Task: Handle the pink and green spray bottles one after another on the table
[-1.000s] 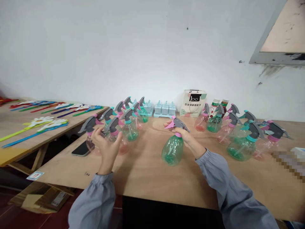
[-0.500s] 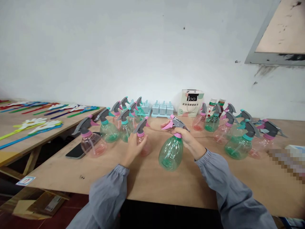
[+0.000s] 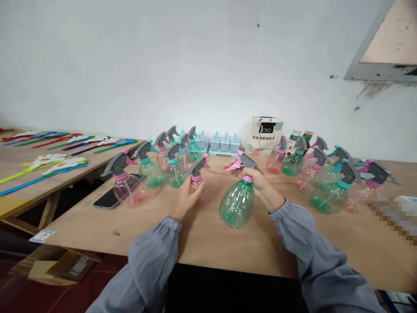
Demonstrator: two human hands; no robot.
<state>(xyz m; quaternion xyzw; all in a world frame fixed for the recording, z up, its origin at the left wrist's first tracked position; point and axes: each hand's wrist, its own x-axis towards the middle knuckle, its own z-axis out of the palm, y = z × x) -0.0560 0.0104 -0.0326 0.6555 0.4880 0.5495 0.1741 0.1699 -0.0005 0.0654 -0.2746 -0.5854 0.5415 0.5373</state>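
Observation:
My right hand (image 3: pixel 257 181) is wrapped round the neck of a green spray bottle (image 3: pixel 237 203) with a grey head and pink trigger, holding it tilted just above the plywood table (image 3: pixel 202 243). My left hand (image 3: pixel 186 196) grips a pink spray bottle (image 3: pixel 199 187) that stands on the table a little to the left of the green one. Both arms wear grey sleeves.
More spray bottles cluster at the left (image 3: pixel 153 167) and the right (image 3: pixel 329 191). A black phone (image 3: pixel 106 199) lies near the left edge. Blue moulds (image 3: pixel 224 145) and a white paper bag (image 3: pixel 264 135) stand by the wall. Coloured hand clappers (image 3: pixel 55 164) lie on another table at left.
My left hand took a pink bottle out of the left cluster and brought it toward the middle, beside the green bottle. My right hand kept its hold on the green bottle.

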